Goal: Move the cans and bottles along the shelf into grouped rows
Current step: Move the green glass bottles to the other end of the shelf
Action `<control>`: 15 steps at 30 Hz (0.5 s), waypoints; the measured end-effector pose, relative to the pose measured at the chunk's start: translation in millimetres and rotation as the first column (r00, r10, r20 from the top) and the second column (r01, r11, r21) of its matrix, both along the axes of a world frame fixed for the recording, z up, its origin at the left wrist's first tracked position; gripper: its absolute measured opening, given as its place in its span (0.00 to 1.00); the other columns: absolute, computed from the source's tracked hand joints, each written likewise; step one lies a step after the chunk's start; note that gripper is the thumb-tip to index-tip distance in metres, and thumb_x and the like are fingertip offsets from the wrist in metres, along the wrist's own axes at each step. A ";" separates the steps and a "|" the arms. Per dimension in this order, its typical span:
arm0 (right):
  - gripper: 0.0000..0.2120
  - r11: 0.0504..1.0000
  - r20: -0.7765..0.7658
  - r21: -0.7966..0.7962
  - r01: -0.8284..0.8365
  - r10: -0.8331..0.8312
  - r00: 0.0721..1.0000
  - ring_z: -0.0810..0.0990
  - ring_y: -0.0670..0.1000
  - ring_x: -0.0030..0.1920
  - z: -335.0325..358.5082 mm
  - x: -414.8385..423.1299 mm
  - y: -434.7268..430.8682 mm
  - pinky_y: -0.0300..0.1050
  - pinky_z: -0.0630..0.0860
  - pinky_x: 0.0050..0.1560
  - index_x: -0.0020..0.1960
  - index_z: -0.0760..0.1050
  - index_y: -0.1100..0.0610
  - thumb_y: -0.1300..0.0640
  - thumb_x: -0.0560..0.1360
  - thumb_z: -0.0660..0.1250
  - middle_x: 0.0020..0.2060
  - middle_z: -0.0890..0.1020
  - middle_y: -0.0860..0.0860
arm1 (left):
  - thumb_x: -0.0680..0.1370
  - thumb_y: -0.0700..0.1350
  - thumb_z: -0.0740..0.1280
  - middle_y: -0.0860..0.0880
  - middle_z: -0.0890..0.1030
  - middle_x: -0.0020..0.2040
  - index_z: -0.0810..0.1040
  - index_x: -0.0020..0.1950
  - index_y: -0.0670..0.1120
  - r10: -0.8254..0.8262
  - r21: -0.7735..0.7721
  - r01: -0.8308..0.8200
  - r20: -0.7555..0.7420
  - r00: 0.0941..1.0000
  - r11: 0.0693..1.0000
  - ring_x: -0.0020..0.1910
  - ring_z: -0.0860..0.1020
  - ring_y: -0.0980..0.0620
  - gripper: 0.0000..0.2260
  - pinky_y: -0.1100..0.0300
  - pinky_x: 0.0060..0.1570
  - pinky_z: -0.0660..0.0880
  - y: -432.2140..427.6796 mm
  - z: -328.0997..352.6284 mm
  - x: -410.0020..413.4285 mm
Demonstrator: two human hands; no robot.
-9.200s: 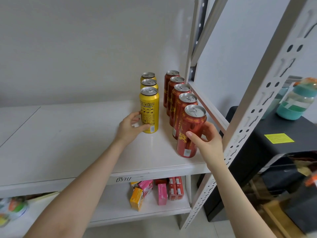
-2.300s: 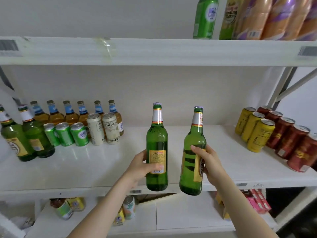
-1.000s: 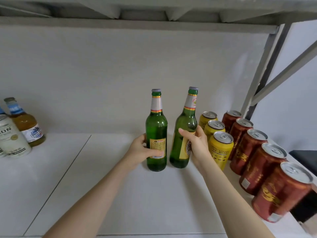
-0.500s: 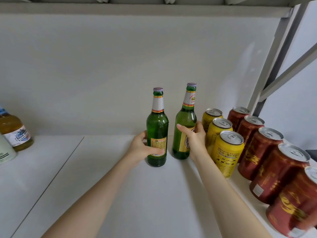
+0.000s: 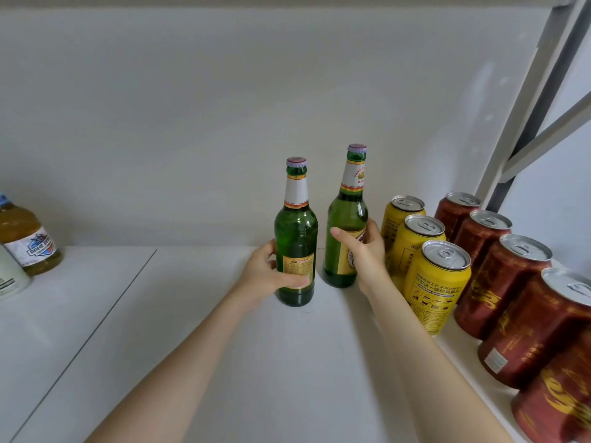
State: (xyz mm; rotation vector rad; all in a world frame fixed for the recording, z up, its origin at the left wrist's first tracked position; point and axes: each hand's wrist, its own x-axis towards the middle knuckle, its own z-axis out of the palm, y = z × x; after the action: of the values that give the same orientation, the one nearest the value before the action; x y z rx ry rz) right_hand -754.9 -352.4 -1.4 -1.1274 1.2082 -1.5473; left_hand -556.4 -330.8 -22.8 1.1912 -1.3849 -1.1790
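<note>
**Seating two green bottles beside the yellow row**

Left hand point(image 5: 267, 271) is wrapped round the lower body of the left bottle point(image 5: 295, 238), thumb across the label. Right hand point(image 5: 366, 251) is curled round the right bottle point(image 5: 347, 219), thumb in front, fingers behind. Both bottles look to have their bases on the shelf point(image 5: 224, 362), near the back wall point(image 5: 224, 107). The right one leans slightly in the frame, which could be lens distortion. The yellow cans point(image 5: 436, 282) sit just right of the right hand, with the red cans point(image 5: 508, 282) in a parallel row beyond them.

My read: this is the placement step, with release not yet done.

- Get both bases flat before letting go; a tall narrow bottle tips easily.
- Right knuckles are close to the middle yellow can. Pull the hand out toward the front, not sideways, or the row gets nudged.
- Line the bottles front to back, parallel to the can rows, with a small gap.
- Let go of one at a time.

The amber bottle point(image 5: 27, 238) at far left is well apart, presumably waiting to be grouped.
</note>
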 end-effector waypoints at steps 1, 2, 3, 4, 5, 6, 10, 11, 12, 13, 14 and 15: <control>0.26 1.000 0.002 0.005 0.007 -0.007 1.000 0.78 0.42 0.53 -1.3 0.8 0.8 0.38 0.73 0.47 0.65 0.73 0.52 0.54 0.70 0.77 0.55 0.81 0.45 | 0.56 0.40 0.83 0.50 0.85 0.54 0.79 0.58 0.51 -0.006 -0.001 0.006 -0.003 1.000 1.000 0.54 0.84 0.51 0.33 0.51 0.55 0.79 0.8 -1.6 0.9; 0.26 1.000 0.002 0.009 0.016 -0.016 1.000 0.78 0.42 0.54 -2.4 1.5 2.0 0.37 0.73 0.48 0.66 0.73 0.52 0.54 0.70 0.77 0.56 0.81 0.46 | 0.55 0.41 0.83 0.50 0.85 0.54 0.78 0.59 0.51 -0.008 -0.003 0.008 -0.006 1.000 1.000 0.55 0.83 0.50 0.34 0.50 0.56 0.79 1.4 -3.2 1.8; 0.27 1.000 0.001 0.011 0.025 -0.025 1.000 0.78 0.42 0.55 -3.7 1.5 2.9 0.37 0.73 0.48 0.66 0.73 0.53 0.53 0.70 0.77 0.57 0.81 0.46 | 0.55 0.42 0.83 0.50 0.85 0.55 0.78 0.60 0.50 -0.010 -0.009 0.010 -0.010 1.000 1.000 0.56 0.83 0.50 0.35 0.50 0.57 0.79 1.9 -5.0 2.6; 0.27 0.999 0.000 0.014 0.033 -0.033 0.999 0.78 0.43 0.56 -5.0 1.2 4.4 0.37 0.73 0.49 0.67 0.74 0.53 0.53 0.70 0.77 0.57 0.82 0.47 | 0.54 0.44 0.83 0.50 0.85 0.55 0.78 0.61 0.50 -0.012 -0.013 0.012 -0.014 1.000 1.000 0.57 0.82 0.50 0.36 0.51 0.57 0.79 2.4 -6.5 3.5; 0.26 0.999 -0.007 0.017 0.039 -0.038 0.999 0.78 0.44 0.57 -6.3 0.3 6.7 0.37 0.73 0.49 0.67 0.74 0.53 0.53 0.71 0.77 0.58 0.82 0.47 | 0.54 0.45 0.83 0.51 0.85 0.55 0.78 0.61 0.51 -0.016 -0.015 0.016 -0.014 1.000 1.000 0.57 0.82 0.50 0.36 0.53 0.57 0.78 3.3 -8.2 4.3; 0.26 0.999 -0.012 0.023 0.043 -0.043 0.999 0.78 0.44 0.58 -7.5 -0.7 10.6 0.36 0.74 0.50 0.67 0.74 0.53 0.52 0.71 0.76 0.58 0.81 0.47 | 0.54 0.46 0.83 0.51 0.85 0.56 0.78 0.61 0.51 -0.021 -0.013 0.021 -0.004 1.000 1.000 0.58 0.82 0.51 0.37 0.55 0.57 0.78 4.3 -10.4 5.3; 0.35 0.991 -0.020 0.090 0.102 -0.100 0.995 0.73 0.47 0.67 -15.3 -0.6 35.2 0.47 0.72 0.66 0.74 0.67 0.53 0.50 0.71 0.76 0.68 0.75 0.46 | 0.52 0.47 0.83 0.48 0.83 0.58 0.76 0.62 0.50 -0.030 0.004 0.030 0.046 0.998 1.000 0.56 0.82 0.51 0.40 0.54 0.56 0.79 9.1 -22.7 10.3; 0.35 0.989 -0.028 0.089 0.122 -0.120 0.992 0.72 0.47 0.68 -15.1 0.9 43.6 0.47 0.70 0.68 0.74 0.66 0.54 0.50 0.72 0.76 0.68 0.74 0.46 | 0.52 0.47 0.84 0.48 0.83 0.57 0.76 0.62 0.49 -0.026 0.001 0.026 0.048 0.999 1.000 0.56 0.83 0.51 0.39 0.54 0.56 0.79 9.8 -24.8 10.8; 0.32 0.988 -0.040 0.066 0.137 -0.135 0.990 0.72 0.46 0.67 -14.6 2.5 52.1 0.46 0.70 0.67 0.73 0.67 0.55 0.52 0.72 0.76 0.66 0.74 0.46 | 0.52 0.47 0.84 0.48 0.83 0.57 0.76 0.61 0.49 -0.023 -0.002 0.023 0.049 0.999 1.000 0.55 0.83 0.51 0.39 0.55 0.55 0.80 10.7 -25.4 10.9; 0.29 0.989 -0.055 0.032 0.144 -0.142 0.988 0.73 0.46 0.65 -13.9 4.0 59.8 0.44 0.70 0.66 0.70 0.70 0.55 0.53 0.72 0.76 0.64 0.76 0.46 | 0.52 0.47 0.84 0.49 0.84 0.56 0.77 0.61 0.50 -0.025 -0.005 0.025 0.053 0.998 1.000 0.55 0.83 0.52 0.38 0.57 0.53 0.80 12.4 -25.0 10.4; 0.26 0.991 -0.073 0.002 0.136 -0.136 0.988 0.75 0.45 0.62 -12.3 5.1 67.2 0.43 0.71 0.64 0.66 0.72 0.54 0.54 0.72 0.76 0.61 0.78 0.46 | 0.53 0.46 0.84 0.49 0.84 0.56 0.77 0.61 0.50 -0.027 -0.009 0.027 0.060 0.998 1.000 0.54 0.83 0.52 0.38 0.60 0.51 0.79 14.3 -24.2 9.5; 0.24 0.993 -0.090 -0.022 0.115 -0.117 0.989 0.77 0.45 0.60 -10.3 5.9 73.4 0.42 0.73 0.63 0.64 0.73 0.54 0.55 0.71 0.77 0.58 0.79 0.46 | 0.54 0.44 0.84 0.49 0.84 0.56 0.77 0.61 0.50 -0.029 -0.013 0.030 0.069 0.997 0.999 0.54 0.83 0.52 0.37 0.62 0.49 0.79 17.0 -23.5 8.1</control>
State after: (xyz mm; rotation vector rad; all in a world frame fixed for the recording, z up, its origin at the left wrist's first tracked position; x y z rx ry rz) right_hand -749.1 -279.0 -11.8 -1.1668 1.3449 -1.6101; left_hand -548.3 -313.8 -46.4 1.2154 -1.4643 -1.1563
